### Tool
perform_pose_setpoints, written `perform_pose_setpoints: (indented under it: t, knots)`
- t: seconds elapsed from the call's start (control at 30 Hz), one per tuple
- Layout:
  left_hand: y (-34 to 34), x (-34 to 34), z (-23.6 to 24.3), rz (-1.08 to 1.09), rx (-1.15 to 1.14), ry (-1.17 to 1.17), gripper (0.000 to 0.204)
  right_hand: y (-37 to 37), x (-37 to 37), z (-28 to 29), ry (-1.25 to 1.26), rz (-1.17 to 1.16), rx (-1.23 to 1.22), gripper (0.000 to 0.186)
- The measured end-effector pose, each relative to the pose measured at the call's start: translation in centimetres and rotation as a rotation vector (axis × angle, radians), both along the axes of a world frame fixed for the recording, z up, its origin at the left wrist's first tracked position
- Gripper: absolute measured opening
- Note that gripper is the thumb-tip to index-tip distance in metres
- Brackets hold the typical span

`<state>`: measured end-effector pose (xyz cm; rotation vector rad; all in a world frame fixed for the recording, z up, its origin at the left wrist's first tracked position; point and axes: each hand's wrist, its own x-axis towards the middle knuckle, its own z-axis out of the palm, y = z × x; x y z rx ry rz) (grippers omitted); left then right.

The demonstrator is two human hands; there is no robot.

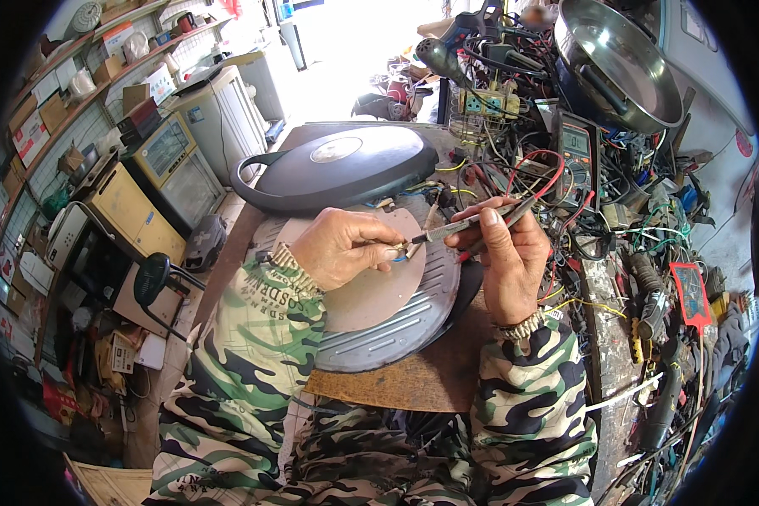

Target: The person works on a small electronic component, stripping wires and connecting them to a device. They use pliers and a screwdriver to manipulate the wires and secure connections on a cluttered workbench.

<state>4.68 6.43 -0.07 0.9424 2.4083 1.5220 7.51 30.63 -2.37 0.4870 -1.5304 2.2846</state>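
Cluttered workshop, cables [620, 218] heaped right of the wooden tabletop [396, 388]. Ribbed metal plate [375, 347] sat mid-tabletop under a tan disc [367, 299]; looked stiff, fairly heavy, best lifted by its rim. Left hand [346, 251] pinched a thin wire end [408, 250] above the disc: likely light, bendy, easily snapped. Right hand [510, 253] gripped slim test probes [451, 228], probably light and rigid, best held behind the tips. Hands close, not touching.

Wire end [406, 250] pinched by left hand [343, 253] | test probes [449, 229] gripped by right hand [512, 257], one tip held near wire end | beige disc [371, 299] borne by ribbed metal plate [354, 352] | dark handled lid [371, 173] laid behind | digital multimeter [577, 142] surrounded by cables [538, 153]
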Motion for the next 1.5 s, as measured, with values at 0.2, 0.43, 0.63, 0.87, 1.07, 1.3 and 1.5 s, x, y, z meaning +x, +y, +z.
perform_pose_setpoints:
  t: [0.2,0.43,0.63,0.87,1.07,1.3,1.5]
  knots:
    - [0.06,-0.11,-0.18,0.009,-0.007,0.016,0.021,-0.29,-0.07,-0.19,0.009,0.008,0.019,0.015]
    - [0.23,0.16,0.29,0.022,-0.007,-0.004,0.021,-0.10,0.08,0.07,-0.020,-0.006,0.006,0.018]
    - [0.23,0.10,0.39,0.009,-0.034,0.000,0.021,-0.14,0.00,-0.15,-0.003,-0.003,-0.035,0.019]
    - [0.18,0.07,0.00,0.016,0.031,-0.080,0.020,-0.18,-0.14,-0.32,-0.013,-0.005,-0.024,0.020]
    - [-0.06,-0.07,-0.29,0.007,0.012,0.002,0.020,-0.31,0.10,-0.25,-0.006,-0.016,0.038,0.018]
    - [0.27,0.07,0.03,0.024,0.004,0.033,0.018,-0.39,0.36,0.13,0.019,0.015,-0.001,0.015]
    - [-0.01,-0.23,-0.47,0.019,-0.014,0.076,0.018,-0.51,0.37,0.08,0.009,0.010,-0.004,0.018]
